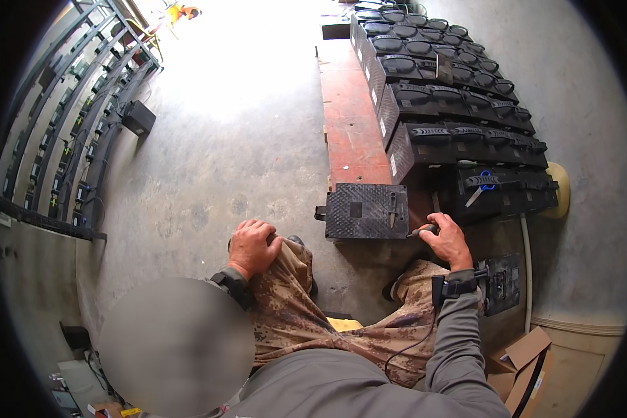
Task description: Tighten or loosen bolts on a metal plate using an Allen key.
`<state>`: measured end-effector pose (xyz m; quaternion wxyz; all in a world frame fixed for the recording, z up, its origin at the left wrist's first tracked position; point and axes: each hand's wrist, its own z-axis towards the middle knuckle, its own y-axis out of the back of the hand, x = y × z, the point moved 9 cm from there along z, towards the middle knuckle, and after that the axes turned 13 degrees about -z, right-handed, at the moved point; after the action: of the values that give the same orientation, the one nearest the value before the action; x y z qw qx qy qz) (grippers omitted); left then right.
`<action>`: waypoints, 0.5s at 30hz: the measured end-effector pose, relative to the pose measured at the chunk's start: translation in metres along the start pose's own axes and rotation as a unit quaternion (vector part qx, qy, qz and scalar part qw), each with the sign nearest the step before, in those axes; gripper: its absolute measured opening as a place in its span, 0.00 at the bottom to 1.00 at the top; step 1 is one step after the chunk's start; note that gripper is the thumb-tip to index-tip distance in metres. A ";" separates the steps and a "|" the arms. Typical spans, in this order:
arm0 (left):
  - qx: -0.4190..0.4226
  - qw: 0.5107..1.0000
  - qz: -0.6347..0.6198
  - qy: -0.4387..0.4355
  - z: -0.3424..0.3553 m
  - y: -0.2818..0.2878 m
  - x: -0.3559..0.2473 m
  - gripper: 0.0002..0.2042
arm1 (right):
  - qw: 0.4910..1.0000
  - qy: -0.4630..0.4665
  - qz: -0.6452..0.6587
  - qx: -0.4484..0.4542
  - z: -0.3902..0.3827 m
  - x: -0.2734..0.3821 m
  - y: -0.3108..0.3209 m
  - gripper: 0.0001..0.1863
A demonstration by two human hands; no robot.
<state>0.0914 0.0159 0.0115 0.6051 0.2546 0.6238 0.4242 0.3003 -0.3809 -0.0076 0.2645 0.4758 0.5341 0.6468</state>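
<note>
Fingers of the right hand wrap a dark-handled tool by a black box, four o'clock side.
The box lies flat at the person's twelve o'clock, likely for steadiness; the left hand curls on a knee, whether holding anything cannot be told.

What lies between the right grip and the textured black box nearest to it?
In the head view, what looks like a screwdriver, held in the right grip, points to the textured black box. Whether its tip touches, I cannot tell.
</note>
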 end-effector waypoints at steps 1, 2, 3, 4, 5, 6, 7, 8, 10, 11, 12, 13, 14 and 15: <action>0.000 1.000 0.000 0.000 0.000 0.000 0.000 0.13 | 1.000 0.000 0.000 0.000 0.000 -0.003 -0.002 0.21; -0.001 1.000 0.000 -0.003 0.000 0.000 0.000 0.13 | 1.000 0.006 0.016 0.015 0.001 -0.005 -0.006 0.21; -0.001 1.000 0.001 -0.007 0.000 0.000 0.000 0.13 | 0.999 0.012 0.033 0.029 0.002 -0.003 -0.008 0.22; -0.001 1.000 0.001 -0.007 0.000 0.000 0.000 0.13 | 0.999 0.012 0.033 0.030 0.003 -0.001 -0.007 0.22; -0.001 1.000 0.002 -0.006 0.000 0.000 -0.001 0.13 | 0.998 -0.024 0.025 0.054 0.003 -0.006 -0.011 0.21; -0.002 1.000 0.003 -0.004 0.000 0.001 0.000 0.13 | 0.995 -0.059 0.017 0.079 0.003 -0.008 -0.013 0.21; -0.003 1.000 0.004 -0.003 -0.001 0.001 0.001 0.13 | 0.995 -0.058 0.018 0.080 0.004 -0.005 -0.011 0.21; -0.004 1.000 0.005 -0.006 -0.001 0.001 0.003 0.13 | 0.992 -0.076 0.018 0.097 0.003 -0.005 -0.012 0.20; -0.006 1.000 0.005 -0.008 -0.001 0.001 0.000 0.13 | 0.989 -0.093 0.016 0.113 0.001 -0.008 -0.015 0.20; -0.005 1.000 0.003 -0.005 0.000 0.001 -0.001 0.13 | 0.995 -0.053 0.036 0.070 0.001 -0.004 -0.010 0.19; -0.004 1.000 0.001 -0.002 0.001 0.001 -0.002 0.13 | 0.998 -0.013 0.057 0.028 0.001 0.001 -0.005 0.19; -0.003 1.000 0.001 -0.001 0.001 0.001 -0.001 0.13 | 0.998 -0.013 0.057 0.029 0.001 -0.003 -0.007 0.19; -0.002 1.000 0.002 -0.003 0.001 0.000 -0.001 0.13 | 0.999 0.003 0.044 0.031 0.002 -0.004 -0.010 0.20; -0.001 1.000 0.004 -0.004 0.002 0.000 -0.001 0.13 | 0.999 0.020 0.032 0.033 0.003 0.000 -0.009 0.20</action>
<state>0.0931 0.0155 0.0120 0.6065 0.2580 0.6196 0.4262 0.3012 -0.3767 -0.0162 0.2174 0.4881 0.5447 0.6464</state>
